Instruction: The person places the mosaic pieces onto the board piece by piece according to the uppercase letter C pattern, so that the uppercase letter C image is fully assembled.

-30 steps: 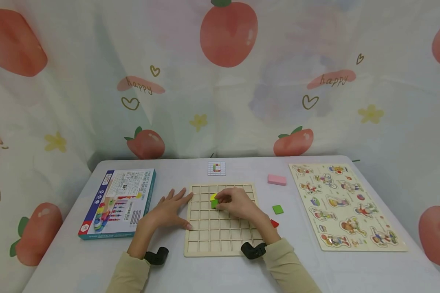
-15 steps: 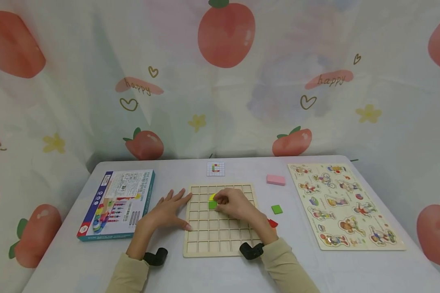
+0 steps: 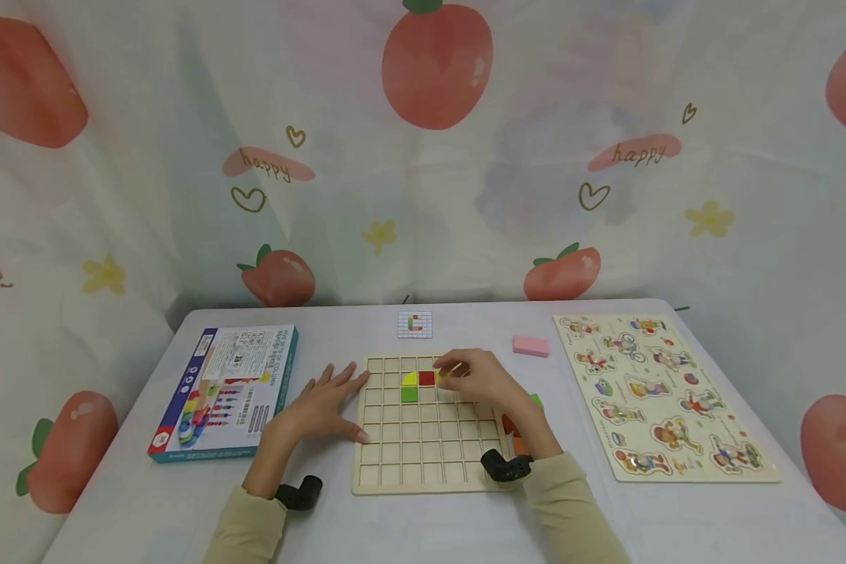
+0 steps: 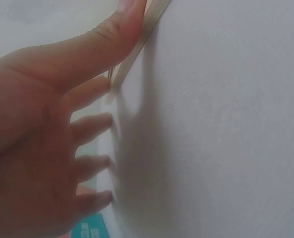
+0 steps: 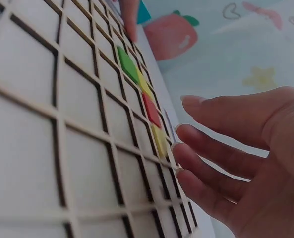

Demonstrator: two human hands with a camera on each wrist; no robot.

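A wooden grid board (image 3: pixel 423 450) lies in the middle of the table. In its upper rows sit a green tile (image 3: pixel 410 394), a yellow tile (image 3: pixel 410 378) and a red tile (image 3: pixel 426 378). My right hand (image 3: pixel 451 366) hovers right of the red tile with its fingers loosely extended. Its fingertips (image 5: pixel 184 131) are at a second yellow tile (image 5: pixel 159 141) in the same row, and I cannot tell whether they touch it. My left hand (image 3: pixel 324 407) lies flat and spread on the table, its thumb (image 4: pixel 132 20) against the board's left edge (image 4: pixel 137 54).
A small pattern card (image 3: pixel 415 324) lies behind the board and a pink block (image 3: pixel 531 345) to its right. A loose green tile (image 3: pixel 536 399) and red and orange pieces (image 3: pixel 511 427) lie by my right wrist. A game box (image 3: pixel 225 389) is at left, a picture puzzle board (image 3: pixel 663 395) at right.
My right hand has moved right from the green tile along the board's upper rows. A red tile now shows beside the yellow one. The left hand has stayed put.
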